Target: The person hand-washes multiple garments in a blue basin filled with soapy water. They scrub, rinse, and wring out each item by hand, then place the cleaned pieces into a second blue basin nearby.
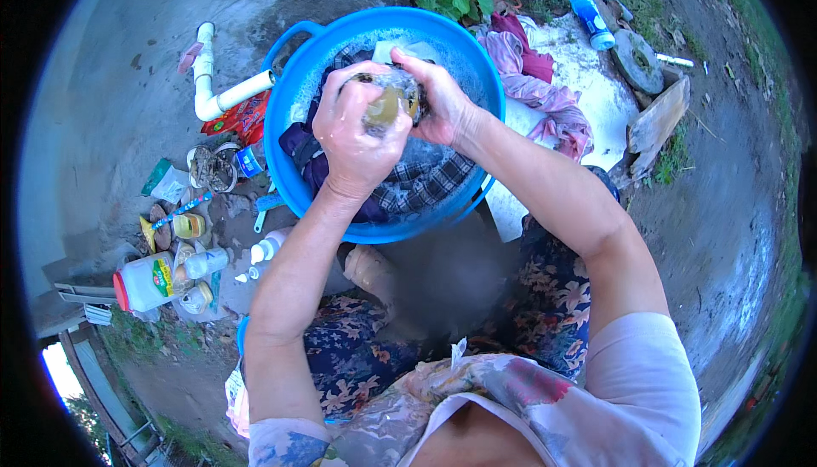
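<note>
Both hands, entry one: our left hand [356,135] and right hand [441,103] are closed tight around one wet, soapy bunch of cloth [390,101], which sits squeezed between them, left hand on the near side, right hand on the far side.

Entry two: we hold that bunch above the middle of a blue plastic basin [294,84] on the ground. Under the hands, in the basin, lies a dark checked garment [425,179] reaching to the near rim, with suds along the far wall.

Entry three: off the basin's right rim, a heap of pink and maroon clothes [545,92] lies on a white sheet [596,84].

Entry four: off the left rim, a white pipe [223,97], and nearer to us a white jug with a red cap [146,284] among small bottles.

Entry five: a blue bottle [590,16] lies at the far right.
</note>
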The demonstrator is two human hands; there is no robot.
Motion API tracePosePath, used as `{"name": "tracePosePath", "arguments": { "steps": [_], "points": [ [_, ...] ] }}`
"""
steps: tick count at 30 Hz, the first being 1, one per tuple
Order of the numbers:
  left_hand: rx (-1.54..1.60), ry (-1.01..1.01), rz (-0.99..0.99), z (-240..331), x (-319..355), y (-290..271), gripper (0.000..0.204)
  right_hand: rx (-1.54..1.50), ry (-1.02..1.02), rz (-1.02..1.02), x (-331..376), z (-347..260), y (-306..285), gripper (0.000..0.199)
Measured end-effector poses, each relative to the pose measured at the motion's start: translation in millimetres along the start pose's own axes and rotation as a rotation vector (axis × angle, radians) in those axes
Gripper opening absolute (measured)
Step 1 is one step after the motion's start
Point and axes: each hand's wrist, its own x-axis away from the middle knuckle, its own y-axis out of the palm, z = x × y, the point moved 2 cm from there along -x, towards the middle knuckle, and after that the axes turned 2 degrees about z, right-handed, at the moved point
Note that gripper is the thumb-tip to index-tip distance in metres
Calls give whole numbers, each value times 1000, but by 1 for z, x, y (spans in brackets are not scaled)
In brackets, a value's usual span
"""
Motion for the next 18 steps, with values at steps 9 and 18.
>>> {"name": "tracePosePath", "arguments": {
  "steps": [9,18],
  "points": [
    [-118,368,-287,22,4,24,31,338,-9,-66,-5,0,-28,11],
    [162,-839,-32,-106,-12,-101,17,638,-73,-119,0,7,20,73]
  ]
}}
